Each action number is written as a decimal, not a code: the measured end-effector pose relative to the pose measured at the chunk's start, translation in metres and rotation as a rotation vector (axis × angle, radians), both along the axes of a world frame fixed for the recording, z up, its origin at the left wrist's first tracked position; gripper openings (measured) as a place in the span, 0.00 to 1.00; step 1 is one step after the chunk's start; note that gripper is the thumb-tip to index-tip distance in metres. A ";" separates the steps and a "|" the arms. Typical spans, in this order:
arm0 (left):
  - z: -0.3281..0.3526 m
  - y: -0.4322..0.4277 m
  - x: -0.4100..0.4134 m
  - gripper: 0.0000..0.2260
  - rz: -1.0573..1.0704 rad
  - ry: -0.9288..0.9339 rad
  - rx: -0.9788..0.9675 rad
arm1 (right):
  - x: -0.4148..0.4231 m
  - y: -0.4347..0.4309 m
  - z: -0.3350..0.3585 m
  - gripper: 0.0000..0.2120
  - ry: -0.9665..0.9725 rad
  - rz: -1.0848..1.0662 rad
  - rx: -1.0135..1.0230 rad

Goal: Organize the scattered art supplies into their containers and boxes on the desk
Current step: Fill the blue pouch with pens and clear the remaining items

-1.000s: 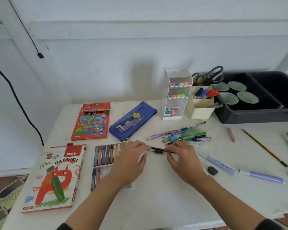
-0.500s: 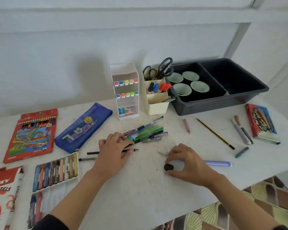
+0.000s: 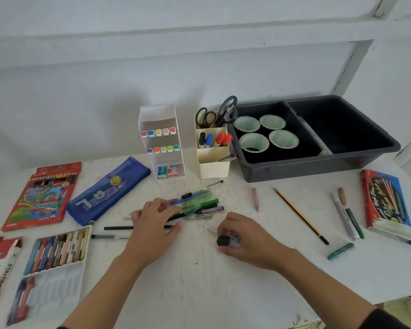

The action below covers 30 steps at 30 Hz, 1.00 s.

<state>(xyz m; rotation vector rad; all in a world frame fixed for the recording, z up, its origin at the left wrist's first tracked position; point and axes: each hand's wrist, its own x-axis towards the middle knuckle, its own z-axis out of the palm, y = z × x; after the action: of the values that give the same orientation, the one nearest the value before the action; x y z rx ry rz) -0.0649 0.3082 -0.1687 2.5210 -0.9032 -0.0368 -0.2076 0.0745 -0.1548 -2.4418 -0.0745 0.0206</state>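
Our left hand (image 3: 152, 230) lies on the desk (image 3: 199, 281) with its fingers loosely spread, holding nothing. The palm covers the middle of a black pencil (image 3: 119, 227), and the fingertips touch the near edge of the pen pile (image 3: 199, 205).

Our right hand (image 3: 249, 243) sits to the right of it, apart from it, fingers curled round a black piece (image 3: 222, 241) (an eraser or a cap, we cannot tell). Something lilac shows under the same fingers, mostly hidden.

We see the pastel tray (image 3: 57, 250) at the near left, part filled, with a blue case (image 3: 107, 191) and a red pencil box (image 3: 40, 195) beyond it. At the back stand the marker rack (image 3: 163, 143), the cream holder (image 3: 212, 162) with scissors and markers, and the grey bin (image 3: 318, 162) with four cups (image 3: 254, 142) in its left compartment.

Loose on the right lie a pink crayon (image 3: 256, 199), a striped pencil (image 3: 299, 214) and a green pastel (image 3: 341, 251).
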 end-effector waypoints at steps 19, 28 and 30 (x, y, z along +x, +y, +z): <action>0.025 0.066 0.072 0.16 0.468 -0.019 0.149 | 0.083 0.028 0.014 0.06 -0.064 -0.063 0.125; 0.028 0.104 0.115 0.20 0.333 0.030 0.292 | 0.128 0.086 0.024 0.09 -0.084 0.017 0.072; 0.033 0.108 0.120 0.18 0.288 0.034 0.285 | 0.136 0.098 0.027 0.09 -0.067 0.011 0.085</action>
<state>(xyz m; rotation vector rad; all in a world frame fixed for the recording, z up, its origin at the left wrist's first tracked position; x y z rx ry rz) 0.0547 0.4161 -0.1355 2.8825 -0.5447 -0.1246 -0.0718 0.1725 -0.1278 -2.3571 -0.1167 -0.0581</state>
